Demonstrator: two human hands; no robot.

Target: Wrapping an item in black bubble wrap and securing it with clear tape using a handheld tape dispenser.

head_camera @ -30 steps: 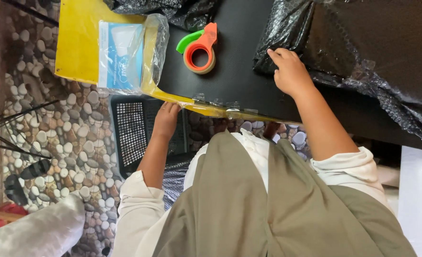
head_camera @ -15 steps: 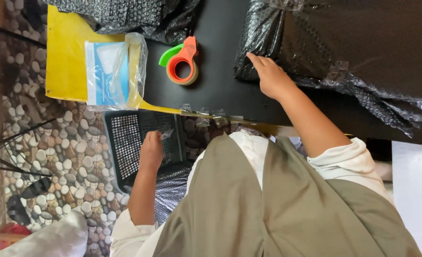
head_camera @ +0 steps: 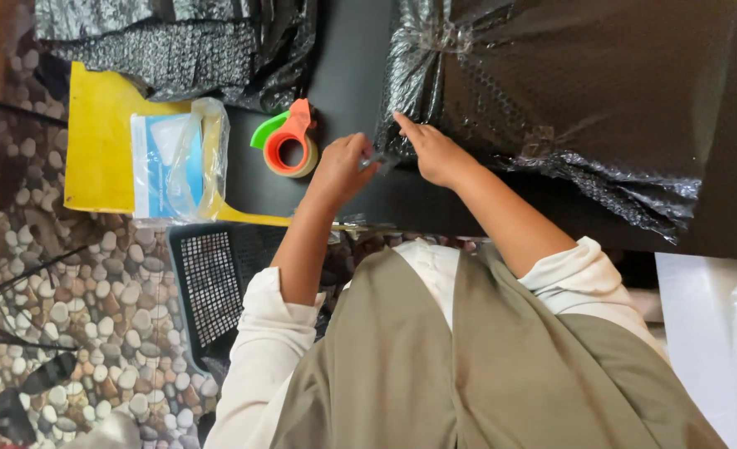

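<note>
Bubble-wrapped black parcel [head_camera: 568,91]: soft, crinkly, probably light; best gripped at its corner, where right hand [head_camera: 439,154] presses, fingers together; left hand [head_camera: 342,166] curled beside

Pebble floor [head_camera: 77,274], black tabletop [head_camera: 343,91], daylight.

- My left hand [head_camera: 341,169] has come up from the black basket [head_camera: 219,287] onto the table, beside my right hand [head_camera: 435,154].
- Both now meet at the black bubble-wrapped parcel's [head_camera: 568,100] edge.
</note>
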